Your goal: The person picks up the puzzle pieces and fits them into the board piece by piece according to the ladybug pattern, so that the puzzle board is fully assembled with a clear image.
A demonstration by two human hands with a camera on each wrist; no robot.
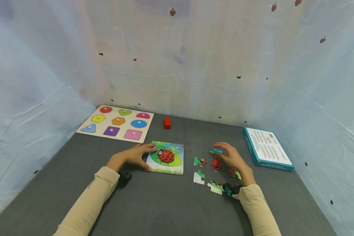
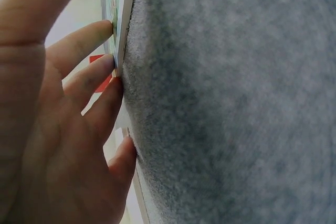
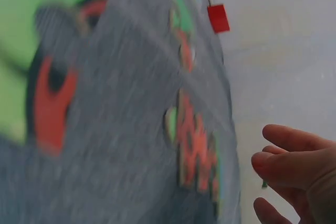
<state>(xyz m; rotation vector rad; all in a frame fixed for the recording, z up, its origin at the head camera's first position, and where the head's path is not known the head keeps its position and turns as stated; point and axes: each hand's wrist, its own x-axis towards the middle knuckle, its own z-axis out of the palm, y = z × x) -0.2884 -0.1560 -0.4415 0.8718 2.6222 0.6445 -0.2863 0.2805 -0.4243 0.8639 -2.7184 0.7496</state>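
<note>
My left hand [image 1: 133, 155] touches the left side of a square ladybug picture board [image 1: 177, 158], its thumb and fingers spread along the edge. In the left wrist view, several fingertips of that hand [image 2: 79, 124] rest against the thin side of the board [image 2: 126, 19]. My right hand [image 1: 232, 157] is over the loose jigsaw pieces, near a red ladybug piece [image 1: 216, 164] and a green-blue one [image 1: 216, 151] partly behind its fingers. The right wrist view shows this hand [image 3: 296, 169] with loosely bent fingers and nothing held.
More pieces lie around: a ladybug-head piece [image 1: 199, 161], a grass corner [image 1: 199, 177], a grass edge [image 1: 215, 187] and a red-green piece [image 1: 235, 173]. A shape-peg board [image 1: 122, 129] is at back left, a red block [image 1: 167, 123] behind, a teal box [image 1: 267, 148] at right.
</note>
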